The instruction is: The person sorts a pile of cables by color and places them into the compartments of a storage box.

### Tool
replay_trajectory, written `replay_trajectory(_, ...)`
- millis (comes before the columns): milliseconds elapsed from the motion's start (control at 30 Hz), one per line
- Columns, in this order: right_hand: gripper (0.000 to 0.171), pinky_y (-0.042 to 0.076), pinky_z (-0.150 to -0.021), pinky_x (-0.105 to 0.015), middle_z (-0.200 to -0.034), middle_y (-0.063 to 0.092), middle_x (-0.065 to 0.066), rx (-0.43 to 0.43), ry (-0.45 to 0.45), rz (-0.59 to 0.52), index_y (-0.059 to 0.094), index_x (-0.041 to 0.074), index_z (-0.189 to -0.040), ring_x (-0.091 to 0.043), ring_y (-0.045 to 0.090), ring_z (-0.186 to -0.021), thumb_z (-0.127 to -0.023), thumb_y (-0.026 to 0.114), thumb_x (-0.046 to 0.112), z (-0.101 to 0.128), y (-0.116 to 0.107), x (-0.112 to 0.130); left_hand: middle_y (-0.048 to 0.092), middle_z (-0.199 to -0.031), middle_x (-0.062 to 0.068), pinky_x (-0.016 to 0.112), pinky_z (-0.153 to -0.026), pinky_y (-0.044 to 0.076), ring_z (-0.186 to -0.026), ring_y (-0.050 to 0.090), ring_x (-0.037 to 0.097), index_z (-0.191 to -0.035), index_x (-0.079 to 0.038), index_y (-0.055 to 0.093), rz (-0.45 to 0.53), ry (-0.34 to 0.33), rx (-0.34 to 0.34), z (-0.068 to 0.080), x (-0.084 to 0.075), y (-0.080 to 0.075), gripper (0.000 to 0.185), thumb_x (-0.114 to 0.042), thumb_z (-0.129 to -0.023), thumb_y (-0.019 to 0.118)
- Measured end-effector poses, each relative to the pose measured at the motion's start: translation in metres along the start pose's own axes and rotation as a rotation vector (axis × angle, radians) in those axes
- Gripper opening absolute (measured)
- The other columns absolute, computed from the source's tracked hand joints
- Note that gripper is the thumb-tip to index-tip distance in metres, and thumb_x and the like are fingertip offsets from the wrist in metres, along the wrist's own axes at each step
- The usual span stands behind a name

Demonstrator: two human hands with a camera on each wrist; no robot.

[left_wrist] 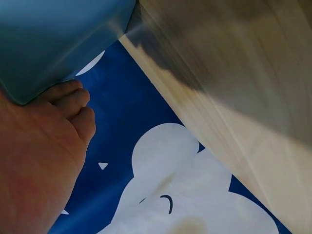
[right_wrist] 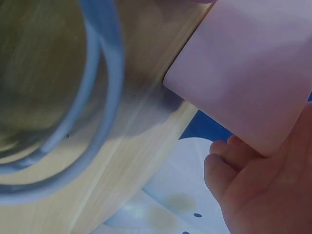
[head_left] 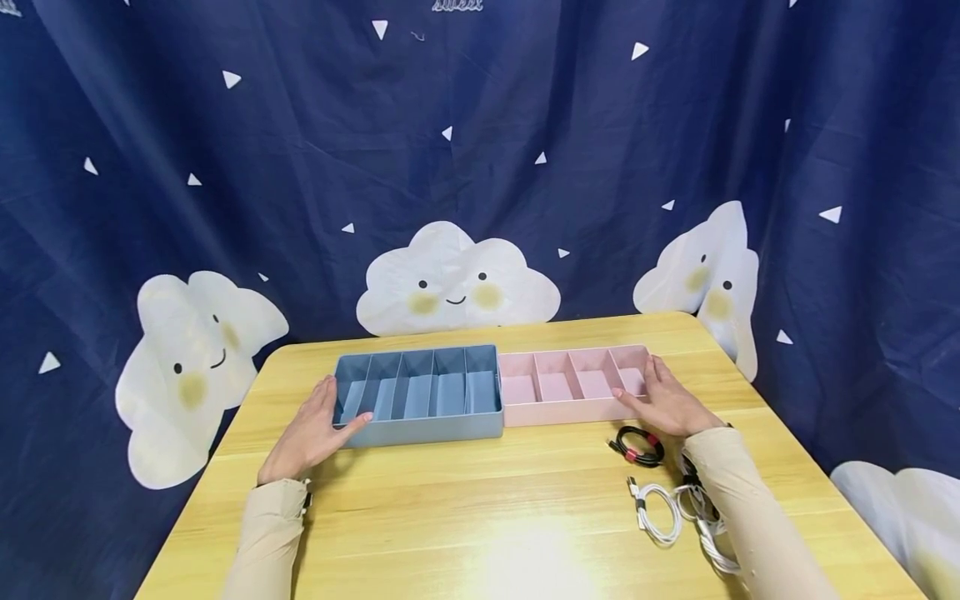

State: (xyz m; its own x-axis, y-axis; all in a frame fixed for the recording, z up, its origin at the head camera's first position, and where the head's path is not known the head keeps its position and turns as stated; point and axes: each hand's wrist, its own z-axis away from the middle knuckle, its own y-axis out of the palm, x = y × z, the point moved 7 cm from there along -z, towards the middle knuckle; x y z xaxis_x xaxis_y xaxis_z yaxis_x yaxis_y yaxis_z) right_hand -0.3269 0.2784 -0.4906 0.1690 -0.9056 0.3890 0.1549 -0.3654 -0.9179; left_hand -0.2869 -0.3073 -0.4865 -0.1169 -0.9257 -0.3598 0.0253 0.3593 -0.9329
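Two divided trays sit end to end across the far half of a wooden table (head_left: 465, 500), which stands before a dark blue curtain (head_left: 225, 167) printed with smiling clouds. The blue tray (head_left: 420, 396) lies on the left and the pink tray (head_left: 573, 386) on the right, their short ends touching, so their long axes run in one line from side to side. The left hand (head_left: 315, 432) rests flat against the blue tray's outer left end, fingers straight and together, thumb at the near corner. The right hand (head_left: 663, 402) mirrors it at the pink tray's outer right end, fingers straight along the wall, gripping nothing. Each tray thus lies inward of its own hand, toward the middle of the table. Near the right forearm lie a coiled white cable (head_left: 660, 512) and, closer to the pink tray, a smaller black-and-red cable (head_left: 637, 444), neither touched.
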Motion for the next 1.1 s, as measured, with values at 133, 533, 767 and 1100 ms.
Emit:
replay_trajectory(133, 0.110, 0.025, -0.123, -0.069, -0.166, -0.002, -0.041, 0.001, -0.002, 0.009, 0.002, -0.018, -0.158, -0.059, 0.013, -0.153, -0.101, 0.042, 0.067, -0.0001, 0.0018, 0.0021, 0.009, -0.171, 0.031, 0.065, -0.128, 0.017, -0.159, 0.010, 0.049, -0.162, 0.010, 0.008, 0.014, 0.001, -0.018, 0.0033, 0.0032, 0.0008, 0.115, -0.074, -0.096, 0.050)
replay_trajectory(533, 0.109, 0.029, -0.121, -0.070, -0.165, -0.001, -0.042, 0.000, 0.000, 0.000, 0.000, -0.016, -0.159, -0.062, 0.019, -0.150, -0.102, 0.043, 0.066, 0.0013, 0.0018, 0.0005, 0.012, -0.170, 0.031, 0.064, -0.128, 0.019, -0.159, 0.014, 0.048, -0.161, 0.011, 0.011, -0.019, 0.025, -0.073, 0.0008, 0.0007, -0.0002, 0.114, -0.074, -0.096, 0.050)
replay_trajectory(767, 0.110, 0.031, -0.119, -0.071, -0.166, -0.001, -0.042, 0.002, 0.016, 0.012, -0.001, -0.015, -0.159, -0.062, 0.019, -0.150, -0.101, 0.042, 0.068, 0.0019, 0.0000, -0.0020, 0.014, -0.169, 0.033, 0.064, -0.128, 0.018, -0.158, 0.015, 0.050, -0.160, 0.013, 0.013, -0.034, 0.048, -0.074, -0.0025, -0.0030, -0.0032, 0.112, -0.072, -0.097, 0.050)
replay_trajectory(1100, 0.110, 0.029, -0.120, -0.070, -0.166, -0.002, -0.041, 0.004, 0.016, 0.020, -0.001, -0.015, -0.159, -0.061, 0.017, -0.151, -0.101, 0.040, 0.069, 0.0006, 0.0007, -0.0023, 0.019, -0.170, 0.028, 0.062, -0.128, 0.020, -0.160, 0.015, 0.045, -0.161, 0.009, 0.020, -0.021, 0.079, -0.097, -0.0007, 0.0058, -0.0036, 0.105, -0.068, -0.098, 0.052)
